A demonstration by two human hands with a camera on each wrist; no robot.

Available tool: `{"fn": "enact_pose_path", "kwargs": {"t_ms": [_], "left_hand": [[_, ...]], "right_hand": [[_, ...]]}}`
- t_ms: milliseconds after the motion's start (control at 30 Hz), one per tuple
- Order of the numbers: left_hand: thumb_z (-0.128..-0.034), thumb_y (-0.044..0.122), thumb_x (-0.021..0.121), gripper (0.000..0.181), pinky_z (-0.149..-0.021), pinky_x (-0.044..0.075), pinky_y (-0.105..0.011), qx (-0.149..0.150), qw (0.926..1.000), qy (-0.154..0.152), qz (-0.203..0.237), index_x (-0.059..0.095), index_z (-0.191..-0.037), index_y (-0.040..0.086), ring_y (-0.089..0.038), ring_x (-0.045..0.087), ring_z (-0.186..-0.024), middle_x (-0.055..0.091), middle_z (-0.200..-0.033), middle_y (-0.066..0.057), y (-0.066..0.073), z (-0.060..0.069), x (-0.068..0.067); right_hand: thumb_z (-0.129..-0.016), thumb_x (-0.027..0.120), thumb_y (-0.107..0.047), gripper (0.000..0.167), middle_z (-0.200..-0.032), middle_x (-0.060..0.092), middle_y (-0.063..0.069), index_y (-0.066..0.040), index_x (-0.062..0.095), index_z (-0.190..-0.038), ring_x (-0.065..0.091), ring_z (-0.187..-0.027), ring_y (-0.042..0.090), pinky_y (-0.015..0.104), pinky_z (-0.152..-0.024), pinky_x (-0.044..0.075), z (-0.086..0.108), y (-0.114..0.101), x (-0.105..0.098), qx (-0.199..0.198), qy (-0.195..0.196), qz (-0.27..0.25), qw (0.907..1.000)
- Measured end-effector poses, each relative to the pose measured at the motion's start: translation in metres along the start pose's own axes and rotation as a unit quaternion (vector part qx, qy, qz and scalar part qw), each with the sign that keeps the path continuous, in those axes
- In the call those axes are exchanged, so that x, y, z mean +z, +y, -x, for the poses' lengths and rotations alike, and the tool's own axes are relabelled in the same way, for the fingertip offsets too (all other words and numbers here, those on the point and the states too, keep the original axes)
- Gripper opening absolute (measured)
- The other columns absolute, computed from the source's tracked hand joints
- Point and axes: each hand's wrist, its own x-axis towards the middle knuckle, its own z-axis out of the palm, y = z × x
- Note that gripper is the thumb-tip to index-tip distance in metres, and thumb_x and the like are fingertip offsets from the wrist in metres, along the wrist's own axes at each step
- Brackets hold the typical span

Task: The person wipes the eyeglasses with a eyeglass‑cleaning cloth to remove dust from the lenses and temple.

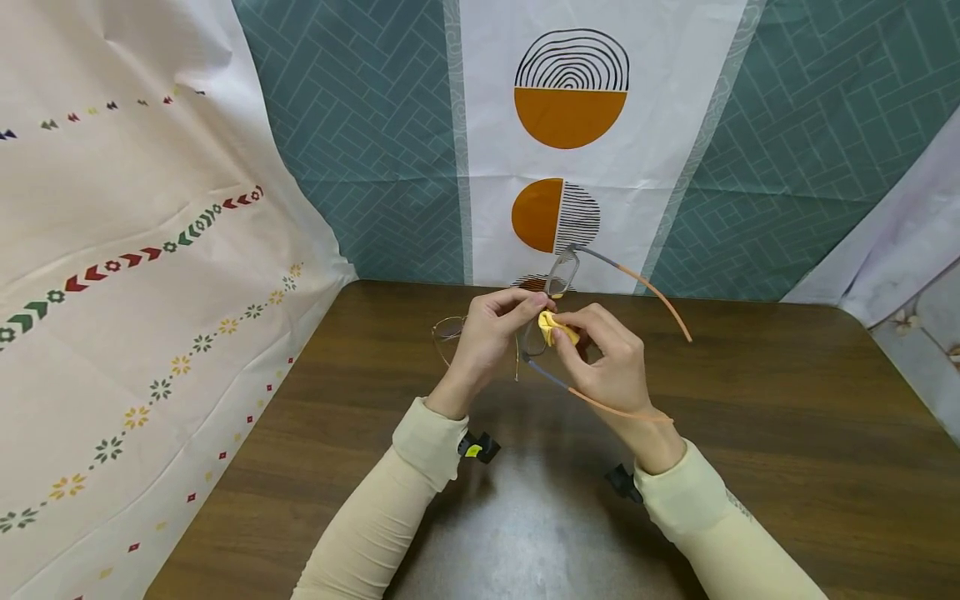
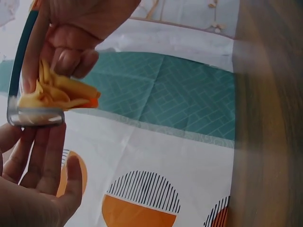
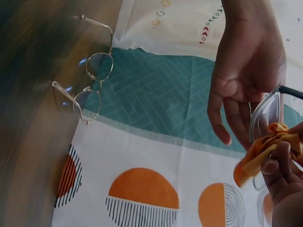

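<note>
Above the table, my left hand (image 1: 486,333) pinches a pair of eyeglasses (image 1: 564,273) by the front frame near the middle. These glasses have a grey frame and dark temples with orange ends, which point to the right. My right hand (image 1: 613,357) pinches a crumpled yellow cloth (image 1: 547,324) against the nearer lens. In the left wrist view the cloth (image 2: 61,92) bunches over the lens rim. The right wrist view shows the cloth (image 3: 267,153) between my right thumb and fingers, while part of that lens is hidden behind it.
A second pair of glasses (image 3: 100,66), round with thin gold rims, stands on the wooden table (image 1: 780,400) behind my left hand, its temples unfolded. Patterned fabric (image 1: 375,125) hangs along the back edge, and a cream cloth (image 1: 150,275) hangs on the left.
</note>
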Motion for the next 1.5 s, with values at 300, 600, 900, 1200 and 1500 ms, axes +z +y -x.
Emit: {"fn": "enact_pose_path", "kwargs": {"t_ms": [300, 600, 900, 1200, 1500], "left_hand": [[-0.103, 0.009, 0.066, 0.024, -0.093, 0.054, -0.032, 0.0, 0.9997, 0.018, 0.018, 0.072, -0.111, -0.012, -0.019, 0.067, -0.098, 0.075, -0.096, 0.002, -0.002, 0.001, 0.006], [-0.102, 0.01, 0.067, 0.021, -0.089, 0.053, -0.03, 0.001, 0.9995, 0.029, 0.014, 0.074, -0.106, -0.01, -0.019, 0.066, -0.096, 0.074, -0.093, 0.002, -0.002, 0.001, 0.006], [-0.1022, 0.011, 0.067, 0.021, -0.102, 0.05, -0.052, 0.001, 0.9989, 0.041, 0.02, 0.074, -0.1, -0.009, -0.02, 0.067, -0.096, 0.073, -0.09, 0.001, 0.0, 0.001, 0.005], [-0.1032, 0.01, 0.065, 0.023, -0.105, 0.048, -0.054, 0.014, 0.999, 0.04, 0.015, 0.073, -0.102, -0.012, -0.022, 0.067, -0.094, 0.074, -0.089, 0.002, 0.001, 0.001, 0.001], [-0.1022, 0.012, 0.068, 0.024, -0.101, 0.05, -0.052, 0.016, 0.9986, 0.051, 0.0, 0.074, -0.104, -0.011, -0.02, 0.066, -0.097, 0.075, -0.091, 0.003, 0.0, 0.001, 0.004]], "right_hand": [[-0.085, 0.076, 0.011, 0.015, -0.084, 0.067, 0.009, 0.004, 0.076, -0.098, 0.056, -0.069, 0.012, 0.015, -0.063, 0.047, -0.001, -0.001, 0.0, 0.015, -0.011, -0.015, 0.9997], [-0.082, 0.078, 0.016, 0.02, -0.08, 0.067, 0.008, 0.002, 0.078, -0.096, 0.053, -0.064, 0.011, 0.017, -0.059, 0.044, -0.002, -0.003, -0.001, 0.035, -0.046, -0.077, 0.9953], [-0.083, 0.078, 0.015, 0.024, -0.081, 0.064, 0.002, -0.002, 0.079, -0.1, 0.051, -0.065, 0.013, 0.021, -0.058, 0.041, -0.001, -0.003, -0.006, 0.05, -0.126, -0.094, 0.9863], [-0.087, 0.078, 0.01, 0.021, -0.083, 0.067, 0.0, -0.005, 0.079, -0.101, 0.052, -0.065, 0.013, 0.02, -0.057, 0.042, -0.006, -0.005, -0.014, 0.078, -0.153, -0.079, 0.982], [-0.088, 0.078, 0.008, 0.012, -0.08, 0.067, 0.007, 0.002, 0.078, -0.098, 0.052, -0.065, 0.009, 0.014, -0.061, 0.045, -0.003, -0.005, -0.006, 0.104, -0.026, -0.034, 0.9936]]}}
